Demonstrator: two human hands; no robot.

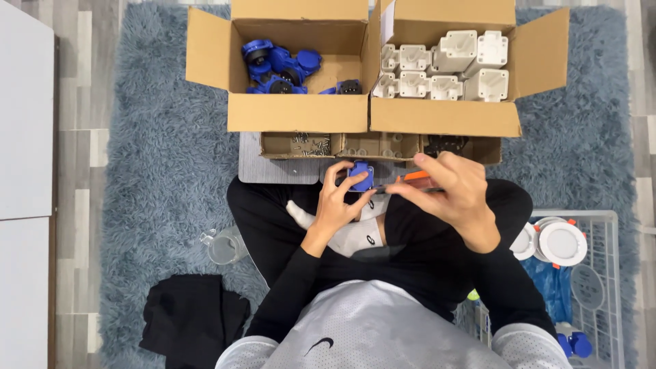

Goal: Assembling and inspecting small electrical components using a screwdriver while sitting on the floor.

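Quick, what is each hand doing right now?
Left hand: closed on a small blue plastic part.
Right hand: closed on an orange-handled screwdriver.

A small blue plastic part (pixel 361 175) sat pinched upright over the lap, beside an orange-handled tool (pixel 415 176) (its tip hidden) lying nearly level, pointing at it.
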